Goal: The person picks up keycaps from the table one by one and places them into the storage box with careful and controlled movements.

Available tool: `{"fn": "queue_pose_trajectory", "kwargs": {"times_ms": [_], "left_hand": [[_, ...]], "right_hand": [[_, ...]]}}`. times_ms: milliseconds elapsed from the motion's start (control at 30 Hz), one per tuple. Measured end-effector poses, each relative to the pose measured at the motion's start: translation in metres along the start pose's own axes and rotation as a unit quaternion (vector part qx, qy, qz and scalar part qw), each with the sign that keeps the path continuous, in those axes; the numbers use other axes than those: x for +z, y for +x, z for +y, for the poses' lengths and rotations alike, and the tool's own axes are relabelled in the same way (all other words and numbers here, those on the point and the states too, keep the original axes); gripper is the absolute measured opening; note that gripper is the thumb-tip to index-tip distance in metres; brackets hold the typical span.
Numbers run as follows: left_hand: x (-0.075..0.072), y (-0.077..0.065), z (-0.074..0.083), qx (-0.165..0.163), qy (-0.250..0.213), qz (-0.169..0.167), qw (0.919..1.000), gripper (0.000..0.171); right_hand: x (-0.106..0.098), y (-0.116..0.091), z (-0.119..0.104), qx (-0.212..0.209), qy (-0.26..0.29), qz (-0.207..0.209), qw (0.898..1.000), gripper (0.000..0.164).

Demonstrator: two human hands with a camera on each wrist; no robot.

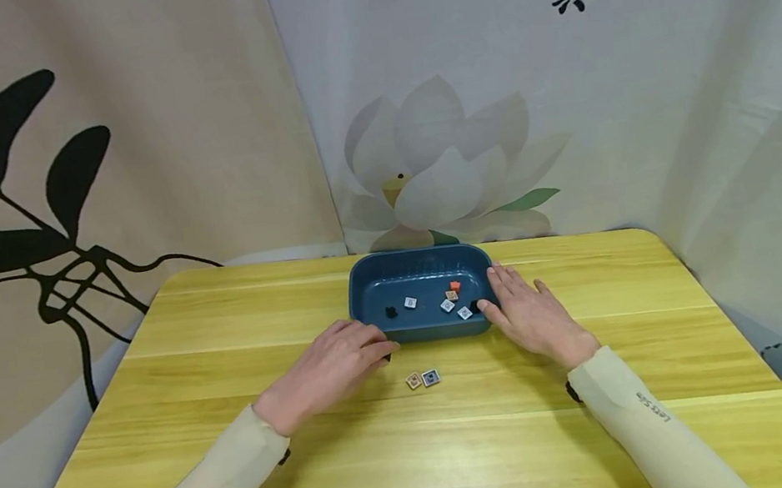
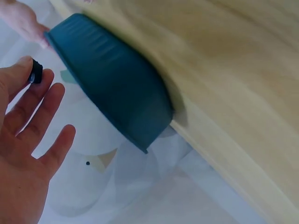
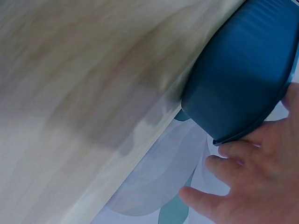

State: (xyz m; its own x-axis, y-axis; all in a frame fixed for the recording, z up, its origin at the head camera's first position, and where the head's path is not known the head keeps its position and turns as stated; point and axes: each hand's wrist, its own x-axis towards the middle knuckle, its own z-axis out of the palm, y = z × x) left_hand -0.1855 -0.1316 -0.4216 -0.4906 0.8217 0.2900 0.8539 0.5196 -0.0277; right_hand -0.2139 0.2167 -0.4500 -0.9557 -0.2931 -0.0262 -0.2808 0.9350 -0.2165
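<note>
Blue tray [image 1: 434,330], long axis left-to-right

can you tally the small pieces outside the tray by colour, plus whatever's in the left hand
tan piece: 1, on the table
blue-grey piece: 1, beside the tan one
black piece: 1, pinched in the left hand
total: 3

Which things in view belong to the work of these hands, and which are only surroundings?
Likely the work:
left hand, pinching a small black piece
right hand, touching the blue tray
small pieces inside the tray
two square pieces outside it

Only surroundings:
table
printed cloth behind it
</note>
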Motion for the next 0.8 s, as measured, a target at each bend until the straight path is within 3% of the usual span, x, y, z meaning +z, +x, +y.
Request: {"fn": "queue_pose_trajectory", "kwargs": {"times_ms": [333,667,800], "left_hand": [[-0.002,0.031,-0.010,-0.031,0.016,0.012,0.9993,0.027],[0.003,0.061,-0.023,-0.072,0.043,-0.013,0.9963,0.029],[0.007,0.073,-0.028,-0.103,0.043,-0.030,0.9933,0.030]], "right_hand": [[0.000,0.001,0.000,0.003,0.001,-0.010,1.000,0.082],[0.000,0.000,0.000,0.001,0.002,-0.001,1.000,0.081],[0.000,0.001,0.000,0.004,0.003,-0.003,1.000,0.079]]}}
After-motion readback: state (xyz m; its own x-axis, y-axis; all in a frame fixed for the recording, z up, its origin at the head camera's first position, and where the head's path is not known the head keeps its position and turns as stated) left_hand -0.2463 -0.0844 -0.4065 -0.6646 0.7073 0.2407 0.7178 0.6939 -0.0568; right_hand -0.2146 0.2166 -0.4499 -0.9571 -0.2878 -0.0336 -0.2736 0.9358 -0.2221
